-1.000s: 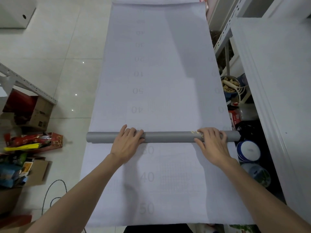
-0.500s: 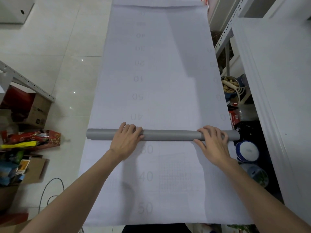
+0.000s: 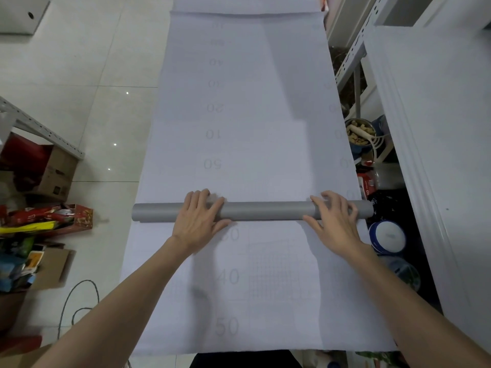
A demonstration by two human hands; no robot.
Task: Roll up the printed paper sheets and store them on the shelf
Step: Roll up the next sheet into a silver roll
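Tiled floor point(image 3: 87, 62) is carrying a long printed paper sheet point(image 3: 252, 115) (faint numerals showing). Across its middle a grey roll point(image 3: 265, 210) is lying; left hand point(image 3: 198, 219) and right hand point(image 3: 336, 221) are each curling fingers over it.

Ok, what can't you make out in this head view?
All head view.
Paper sheet far end: cut off by top edge.
Farthest printed numbers: too faint, small.
Grey tube under left hand and right hand: covered; whether paper is wound on, unclear.
Shelf contents: dark, blurred.
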